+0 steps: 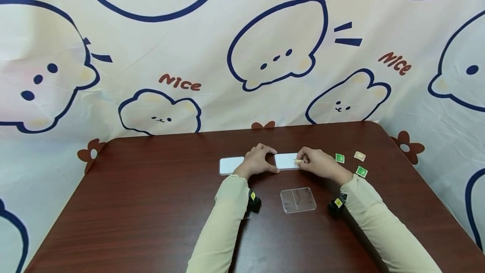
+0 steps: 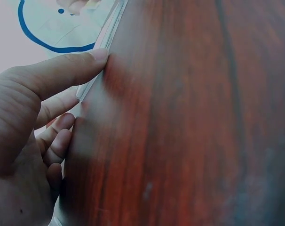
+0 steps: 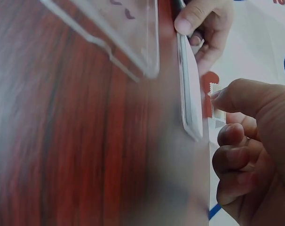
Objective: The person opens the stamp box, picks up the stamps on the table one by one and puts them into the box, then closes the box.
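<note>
My right hand (image 1: 318, 162) pinches a small pale stamp (image 3: 215, 101) with a toothed edge between thumb and forefinger. That stamp is over the right part of a flat clear case (image 1: 285, 161) with a white inside. At the left end of this case, my left hand (image 1: 259, 159) holds it, the thumb (image 2: 86, 66) on its near edge and the fingers on the far side. A second case of the same kind (image 1: 230, 165) lies to the left, partly hidden by the left hand.
Two green stamps, one farther back (image 1: 339, 158) and one nearer (image 1: 361, 172), lie right of my right hand with a pale stamp (image 1: 359, 156). A transparent lid (image 1: 298, 200) lies between my forearms. A patterned cloth (image 1: 212, 54) hangs behind the brown table (image 1: 125, 210).
</note>
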`<move>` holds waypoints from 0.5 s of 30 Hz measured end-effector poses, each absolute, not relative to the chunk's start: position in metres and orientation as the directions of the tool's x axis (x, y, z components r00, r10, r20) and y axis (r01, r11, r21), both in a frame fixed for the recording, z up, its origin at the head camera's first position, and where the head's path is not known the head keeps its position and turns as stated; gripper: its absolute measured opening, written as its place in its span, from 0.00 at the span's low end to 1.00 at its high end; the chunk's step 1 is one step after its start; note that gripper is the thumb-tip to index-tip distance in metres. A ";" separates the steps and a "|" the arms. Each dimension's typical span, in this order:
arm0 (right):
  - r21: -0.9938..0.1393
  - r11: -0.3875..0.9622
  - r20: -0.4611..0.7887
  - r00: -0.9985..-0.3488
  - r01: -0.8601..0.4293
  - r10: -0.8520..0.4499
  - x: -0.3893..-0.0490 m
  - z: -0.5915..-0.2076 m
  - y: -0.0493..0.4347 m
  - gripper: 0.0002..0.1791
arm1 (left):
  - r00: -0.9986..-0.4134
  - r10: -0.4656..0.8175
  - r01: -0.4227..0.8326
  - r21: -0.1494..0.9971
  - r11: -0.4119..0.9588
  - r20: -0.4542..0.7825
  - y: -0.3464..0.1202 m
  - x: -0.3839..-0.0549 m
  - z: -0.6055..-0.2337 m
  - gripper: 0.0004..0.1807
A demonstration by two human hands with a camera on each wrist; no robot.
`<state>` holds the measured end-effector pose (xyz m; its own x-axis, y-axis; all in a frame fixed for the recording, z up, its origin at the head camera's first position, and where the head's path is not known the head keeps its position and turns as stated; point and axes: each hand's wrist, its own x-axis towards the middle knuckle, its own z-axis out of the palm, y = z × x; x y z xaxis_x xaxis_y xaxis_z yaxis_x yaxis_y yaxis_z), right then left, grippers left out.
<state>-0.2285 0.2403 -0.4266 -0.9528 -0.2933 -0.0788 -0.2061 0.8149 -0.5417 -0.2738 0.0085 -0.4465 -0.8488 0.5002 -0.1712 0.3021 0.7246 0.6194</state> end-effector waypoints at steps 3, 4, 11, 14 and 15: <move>-0.528 0.822 -0.089 -0.948 -0.214 -0.304 -0.232 -0.428 0.233 0.10 | -0.852 0.495 0.299 0.615 0.729 -0.173 0.009 -0.273 -0.447 0.33; -0.525 0.823 -0.092 -0.946 -0.218 -0.310 -0.233 -0.429 0.230 0.11 | -0.852 0.494 0.298 0.615 0.730 -0.173 0.009 -0.273 -0.446 0.33; -0.525 0.825 -0.123 -0.940 -0.210 -0.317 -0.240 -0.430 0.216 0.10 | -0.853 0.491 0.298 0.610 0.734 -0.175 0.009 -0.271 -0.445 0.33; -0.519 0.830 -0.137 -0.939 -0.204 -0.316 -0.242 -0.431 0.211 0.10 | -0.854 0.491 0.300 0.609 0.734 -0.172 0.009 -0.272 -0.445 0.32; -0.515 0.832 -0.142 -0.937 -0.205 -0.318 -0.243 -0.431 0.210 0.10 | -0.855 0.490 0.301 0.606 0.736 -0.171 0.009 -0.272 -0.445 0.32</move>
<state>-0.2434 0.2101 -0.4308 -0.9373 -0.3183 -0.1417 -0.2049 0.8325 -0.5148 -0.2717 0.0093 -0.4450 -0.8547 0.4901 -0.1713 0.3006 0.7361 0.6064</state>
